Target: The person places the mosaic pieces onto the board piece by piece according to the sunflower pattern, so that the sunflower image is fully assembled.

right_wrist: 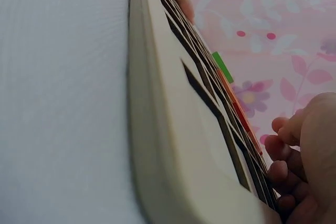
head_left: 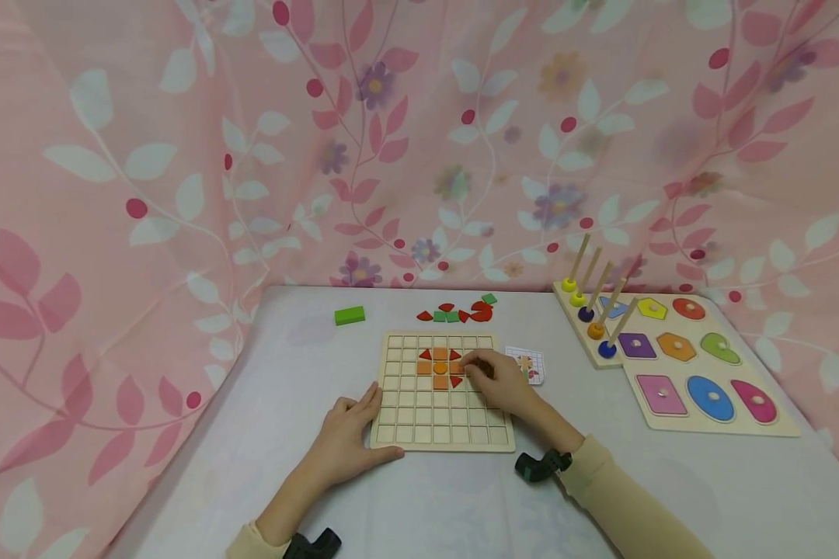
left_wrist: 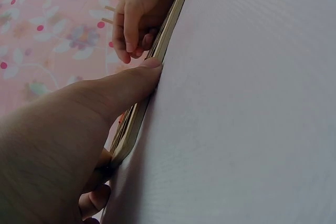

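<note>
A wooden grid board lies flat on the table. Near its middle an orange disc sits among several orange squares, with red triangular pieces at some corners. My left hand rests at the board's near left corner, fingers along the left side and thumb against the near edge. Over the board's right part is my right hand, its loosely bent fingertips at the rightmost orange square. No piece shows between the right fingers in the right wrist view.
Beyond the board lie red pieces and green squares; a green block lies left of them. A printed card is partly behind my right hand. Farther right stand a peg board and a shape puzzle.
</note>
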Demonstrator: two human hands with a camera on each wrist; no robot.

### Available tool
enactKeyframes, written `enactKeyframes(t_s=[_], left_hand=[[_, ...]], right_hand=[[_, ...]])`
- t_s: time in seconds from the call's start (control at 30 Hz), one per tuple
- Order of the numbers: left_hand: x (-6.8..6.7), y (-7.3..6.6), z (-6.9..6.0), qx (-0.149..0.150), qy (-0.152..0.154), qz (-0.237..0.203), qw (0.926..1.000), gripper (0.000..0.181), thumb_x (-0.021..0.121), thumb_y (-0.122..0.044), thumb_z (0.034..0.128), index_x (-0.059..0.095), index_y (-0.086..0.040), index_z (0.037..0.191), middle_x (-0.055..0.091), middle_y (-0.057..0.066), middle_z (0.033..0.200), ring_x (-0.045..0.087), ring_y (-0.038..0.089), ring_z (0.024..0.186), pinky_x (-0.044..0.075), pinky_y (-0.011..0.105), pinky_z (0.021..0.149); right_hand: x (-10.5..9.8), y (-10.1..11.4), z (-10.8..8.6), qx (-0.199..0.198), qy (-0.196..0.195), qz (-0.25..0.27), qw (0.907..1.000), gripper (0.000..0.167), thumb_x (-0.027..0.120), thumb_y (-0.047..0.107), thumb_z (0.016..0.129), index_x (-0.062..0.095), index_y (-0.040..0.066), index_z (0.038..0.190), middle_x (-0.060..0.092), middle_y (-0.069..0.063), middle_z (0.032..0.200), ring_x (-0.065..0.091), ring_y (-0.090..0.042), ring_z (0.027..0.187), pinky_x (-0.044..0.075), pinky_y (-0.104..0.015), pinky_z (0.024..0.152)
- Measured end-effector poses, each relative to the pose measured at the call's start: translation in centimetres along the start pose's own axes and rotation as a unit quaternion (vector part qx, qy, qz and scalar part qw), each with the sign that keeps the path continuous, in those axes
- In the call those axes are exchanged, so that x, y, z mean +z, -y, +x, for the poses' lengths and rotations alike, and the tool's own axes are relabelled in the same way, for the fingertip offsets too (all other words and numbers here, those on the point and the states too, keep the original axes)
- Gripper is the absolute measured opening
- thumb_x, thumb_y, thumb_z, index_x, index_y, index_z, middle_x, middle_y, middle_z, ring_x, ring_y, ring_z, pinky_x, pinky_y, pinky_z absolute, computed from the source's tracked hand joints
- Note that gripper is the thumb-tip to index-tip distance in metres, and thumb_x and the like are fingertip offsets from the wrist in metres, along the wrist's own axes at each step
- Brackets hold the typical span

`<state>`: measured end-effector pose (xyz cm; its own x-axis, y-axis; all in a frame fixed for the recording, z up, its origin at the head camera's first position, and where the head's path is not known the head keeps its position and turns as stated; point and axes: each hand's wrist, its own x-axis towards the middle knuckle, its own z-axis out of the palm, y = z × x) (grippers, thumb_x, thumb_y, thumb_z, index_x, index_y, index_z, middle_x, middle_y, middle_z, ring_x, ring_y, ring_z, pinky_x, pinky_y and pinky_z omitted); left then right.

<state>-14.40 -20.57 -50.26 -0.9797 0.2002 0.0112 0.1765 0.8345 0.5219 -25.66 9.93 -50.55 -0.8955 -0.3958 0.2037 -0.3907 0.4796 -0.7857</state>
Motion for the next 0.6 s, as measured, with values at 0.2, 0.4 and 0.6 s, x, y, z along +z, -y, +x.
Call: enactKeyframes(t_s=[0.2,0.4,0.6], left_hand=[[0.1,0.1,0.1,0.001,-0.001,-0.002,1.0,0.115,0.086,-0.07,0.0753,0.043,-0.006,0.161,0.033,0.004,0.173,0.041,0.014,0.108,0.04,0.036,0.089],[0.0,0.1,0.0,0.001,0.0,-0.003,1.0,0.115,0.086,-0.07,0.0752,0.043,-0.006,0.161,0.033,0.005,0.173,0.041,0.013,0.107,0.039,0.036,0.088],[0.0,0.1,0.0,0.005,-0.002,-0.001,1.0,0.115,0.086,-0.069,0.0757,0.043,-0.005,0.161,0.033,0.006,0.172,0.042,0.015,0.109,0.04,0.039,0.092]], right_hand=[[-0.1,-0.2,0.0,-0.009,-0.018,0.014,0.9997,0.014,0.068,0.015,0.105,0.075,0.01,0.115,0.071,0.0,0.099,0.056,-0.015,0.084,0.047,-0.025,0.074],[-0.4,0.0,0.1,-0.015,-0.025,0.015,0.9995,0.012,0.07,0.015,0.104,0.075,0.01,0.114,0.069,0.003,0.095,0.056,-0.014,0.082,0.047,-0.025,0.072],[-1.1,0.8,0.7,0.001,-0.018,0.01,0.9998,0.016,0.074,0.015,0.101,0.075,0.009,0.116,0.066,0.0,0.094,0.057,-0.019,0.085,0.048,-0.025,0.075]])
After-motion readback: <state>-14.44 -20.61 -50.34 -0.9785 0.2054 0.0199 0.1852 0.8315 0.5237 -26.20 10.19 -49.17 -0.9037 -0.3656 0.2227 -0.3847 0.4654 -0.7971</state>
